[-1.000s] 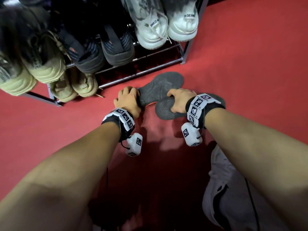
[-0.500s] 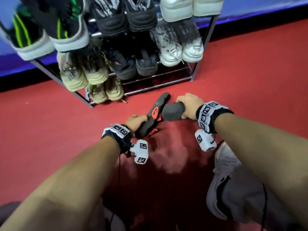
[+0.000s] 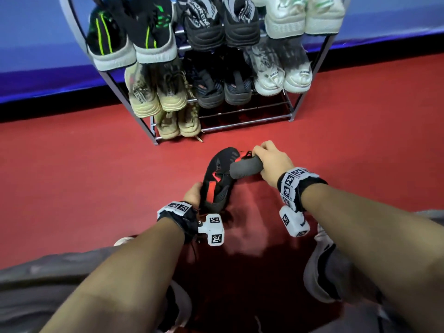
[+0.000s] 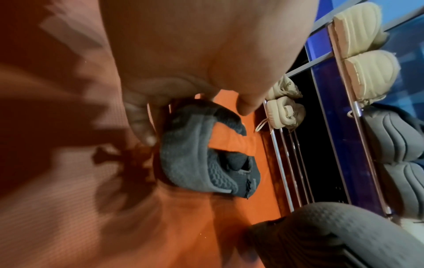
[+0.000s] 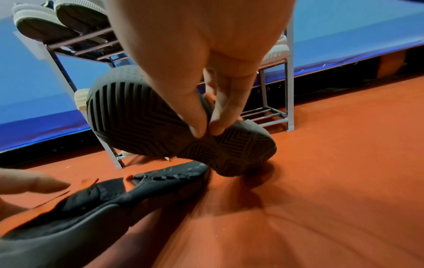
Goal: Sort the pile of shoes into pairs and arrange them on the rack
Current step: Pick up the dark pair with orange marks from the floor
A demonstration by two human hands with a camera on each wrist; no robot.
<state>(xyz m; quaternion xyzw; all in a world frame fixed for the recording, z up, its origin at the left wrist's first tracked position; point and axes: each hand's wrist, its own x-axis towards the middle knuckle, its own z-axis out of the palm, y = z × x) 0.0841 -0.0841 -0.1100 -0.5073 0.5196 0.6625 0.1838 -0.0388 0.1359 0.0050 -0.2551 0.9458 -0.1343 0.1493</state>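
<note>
Two dark grey shoes with red accents are held just above the red floor in front of the shoe rack [image 3: 245, 124]. My left hand [image 3: 194, 192] grips the heel end of one dark shoe [image 3: 219, 179], its upper and red lining facing up; in the left wrist view my left hand [image 4: 197, 125] curls round this shoe [image 4: 188, 157]. My right hand [image 3: 266, 155] grips the second dark shoe [image 3: 246, 167] by its middle. In the right wrist view the fingertips [image 5: 195, 125] pinch that second shoe [image 5: 142, 119], whose ribbed sole faces the camera. The two shoes touch at their toes.
The rack holds several pairs: black-green [image 3: 129, 42], dark grey [image 3: 221, 22] and white on top, beige, dark and white-grey below, and a beige pair [image 3: 177, 121] at the bottom left. The bottom shelf [image 3: 252, 111] to their right is bare. My own grey shoe [image 3: 322, 272] rests at the right.
Both dark shoes lay sole up on the floor by the rack. My hands have lifted them and drawn them back, and the left shoe has turned upper side up.
</note>
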